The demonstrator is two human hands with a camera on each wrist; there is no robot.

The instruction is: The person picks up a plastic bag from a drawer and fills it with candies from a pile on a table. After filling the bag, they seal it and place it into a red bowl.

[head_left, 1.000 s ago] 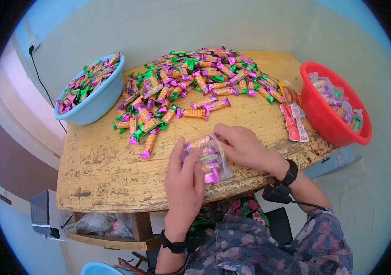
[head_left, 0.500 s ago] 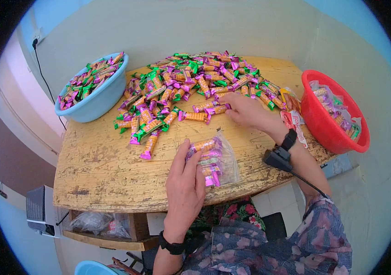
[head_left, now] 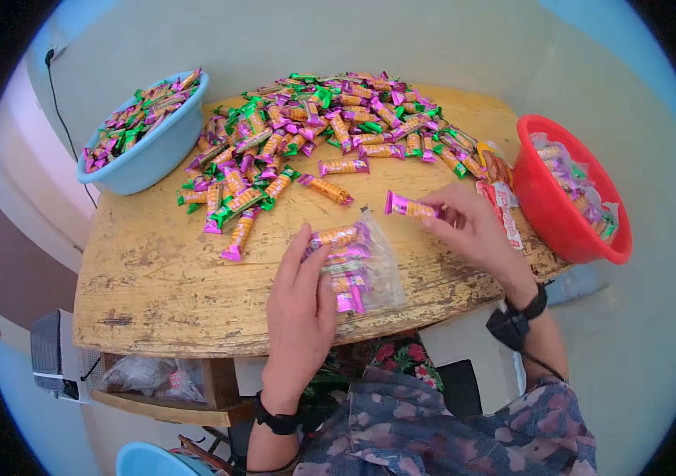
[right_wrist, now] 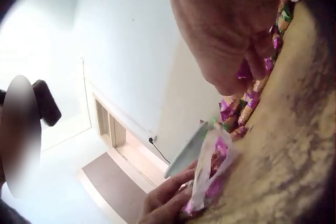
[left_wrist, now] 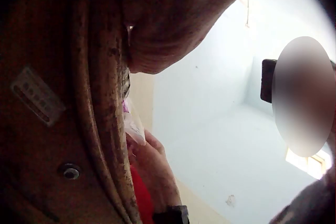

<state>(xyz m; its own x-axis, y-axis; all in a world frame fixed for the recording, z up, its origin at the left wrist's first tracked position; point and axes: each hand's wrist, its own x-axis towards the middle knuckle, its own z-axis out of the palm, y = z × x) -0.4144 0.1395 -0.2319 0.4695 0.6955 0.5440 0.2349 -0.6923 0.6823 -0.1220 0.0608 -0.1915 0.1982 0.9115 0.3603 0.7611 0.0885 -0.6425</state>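
In the head view my right hand [head_left: 469, 226] pinches one end of a wrapped snack bar [head_left: 409, 206], purple and orange, over the table to the right of a bag. This clear plastic bag [head_left: 385, 278] lies near the table's front edge, with several wrapped bars inside stacked in a row. My left hand [head_left: 302, 309] rests on the bag's left side, its fingers nearly straight over the bars. From the right wrist view, the left hand's fingers [right_wrist: 170, 195] lie against the bag [right_wrist: 202, 169]. Two loose bars [head_left: 326, 189] lie just beyond the bag.
A large heap of wrapped bars [head_left: 298, 127] covers the back of the table [head_left: 155, 278]. At the left stands a blue basin [head_left: 155, 151] full of bars; at the right, a red basin [head_left: 568, 222] holds filled bags. A red-and-white packet [head_left: 500, 214] lies beside it.
My right hand left the bag, reached to the loose bars in front of the heap, and came back toward the bag with one bar. The left hand stayed at the bag.
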